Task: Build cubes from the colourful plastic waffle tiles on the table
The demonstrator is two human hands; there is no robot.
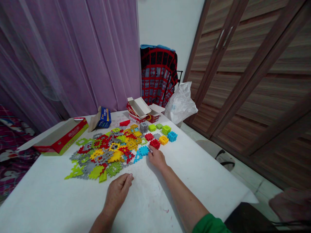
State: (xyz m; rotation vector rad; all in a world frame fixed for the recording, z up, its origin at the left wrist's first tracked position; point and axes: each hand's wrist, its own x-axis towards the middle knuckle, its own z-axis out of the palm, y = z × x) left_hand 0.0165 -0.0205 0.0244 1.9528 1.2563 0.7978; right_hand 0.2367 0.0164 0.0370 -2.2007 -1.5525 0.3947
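Note:
My right hand [157, 158] reaches out over the white table, its fingers pinched at the right edge of a flat blue toothed building piece [143, 150]. Just beyond the fingertips is a stack of red toothed pieces [155, 144]. A blue triangular piece [137, 157] lies to the left of the held one. Closer to me, my left hand [119, 190] rests above the table with curled fingers and the thumb against them; nothing shows in it. Left of both hands spreads a large pile of interlocking pieces [115, 156] in yellow, red, grey, green and blue.
Sorted stacks stand beyond my right hand: yellow [163, 140], blue [172, 136], green [166, 130] and grey [143, 127]. Opened boxes line the back: a long red one [70, 137], a blue one [105, 117] and red-white ones [138, 110]. A clear plastic bag [181, 103] sits behind.

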